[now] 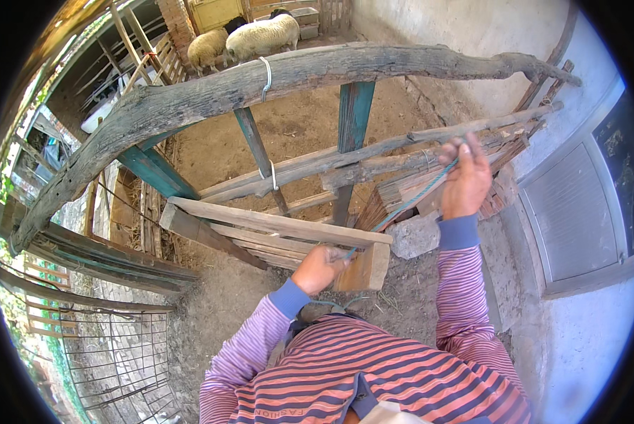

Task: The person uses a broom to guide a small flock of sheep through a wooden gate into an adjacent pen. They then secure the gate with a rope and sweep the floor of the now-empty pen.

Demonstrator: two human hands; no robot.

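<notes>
A thin green-blue cord [415,200] stretches between my two hands. My left hand [321,270] pinches it beside the near right corner of a small wooden slatted frame [280,222]. Up and to the right, my right hand [466,177] grips the cord in its fingers, in front of the wooden rails. More of the same cord hangs below my left hand, near my waist. Beyond the frame stands a fence of rough wooden poles [317,172] and green-painted posts [355,119], under a thick curved log [348,66]. White cord is tied round the log and a lower pole.
Two sheep [264,37] stand in the pen behind the fence. A stone block [415,235] and stacked boards lie at the fence's foot on the right. A metal-panelled door [574,212] is at the right, a wire mesh panel [118,355] at the lower left.
</notes>
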